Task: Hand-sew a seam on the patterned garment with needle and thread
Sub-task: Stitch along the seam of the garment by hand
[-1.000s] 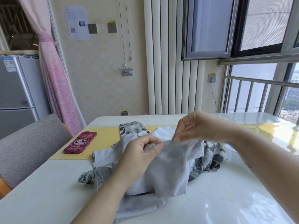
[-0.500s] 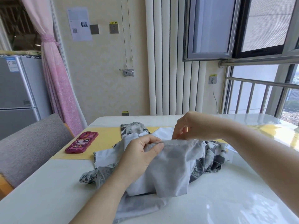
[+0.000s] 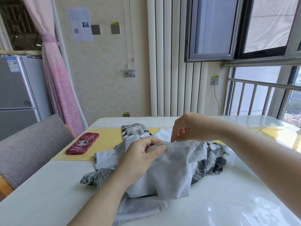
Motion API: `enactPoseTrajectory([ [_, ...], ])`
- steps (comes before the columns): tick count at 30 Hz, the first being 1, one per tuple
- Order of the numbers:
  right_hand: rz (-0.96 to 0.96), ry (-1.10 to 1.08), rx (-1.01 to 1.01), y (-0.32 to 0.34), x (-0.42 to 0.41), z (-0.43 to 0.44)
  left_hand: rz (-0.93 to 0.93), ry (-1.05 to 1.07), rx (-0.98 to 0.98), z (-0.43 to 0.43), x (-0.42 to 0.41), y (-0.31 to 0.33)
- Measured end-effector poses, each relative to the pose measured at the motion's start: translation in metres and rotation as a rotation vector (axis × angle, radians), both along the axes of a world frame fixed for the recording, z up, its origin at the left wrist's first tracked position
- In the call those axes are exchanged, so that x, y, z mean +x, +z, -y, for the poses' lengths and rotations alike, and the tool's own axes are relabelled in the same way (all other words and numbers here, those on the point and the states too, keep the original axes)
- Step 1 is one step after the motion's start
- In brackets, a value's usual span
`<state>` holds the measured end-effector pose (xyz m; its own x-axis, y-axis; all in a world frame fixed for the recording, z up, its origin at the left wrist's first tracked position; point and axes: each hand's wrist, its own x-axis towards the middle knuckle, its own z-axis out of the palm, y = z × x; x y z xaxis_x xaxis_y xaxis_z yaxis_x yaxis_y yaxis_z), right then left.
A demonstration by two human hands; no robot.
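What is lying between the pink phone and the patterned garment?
Only bare yellow mat, in the head view; the pink phone and the garment do not touch.

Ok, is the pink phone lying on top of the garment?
No, the pink phone lies on the yellow mat, apart from the garment.

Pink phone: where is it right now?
Head view, left side: the pink phone lies at the left end of the yellow mat, apart from the patterned garment to its right.
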<state>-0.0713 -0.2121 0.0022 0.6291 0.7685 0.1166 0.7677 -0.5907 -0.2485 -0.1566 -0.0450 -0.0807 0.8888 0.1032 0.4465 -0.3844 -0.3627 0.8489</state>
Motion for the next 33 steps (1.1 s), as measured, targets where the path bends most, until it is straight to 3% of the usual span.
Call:
enactPoseTrajectory([
  [24,0.042,0.052,0.066,-0.006,-0.002,-0.009,-0.048,-0.06,-0.12,-0.001,-0.001,-0.002],
  [29,0.07,0.091,0.115,-0.007,-0.01,-0.011,-0.063,-0.063,-0.159,-0.002,-0.001,-0.003],
  [33,-0.031,0.155,0.254,-0.009,-0.02,-0.013,-0.075,-0.052,-0.226,-0.003,0.002,-0.004],
])
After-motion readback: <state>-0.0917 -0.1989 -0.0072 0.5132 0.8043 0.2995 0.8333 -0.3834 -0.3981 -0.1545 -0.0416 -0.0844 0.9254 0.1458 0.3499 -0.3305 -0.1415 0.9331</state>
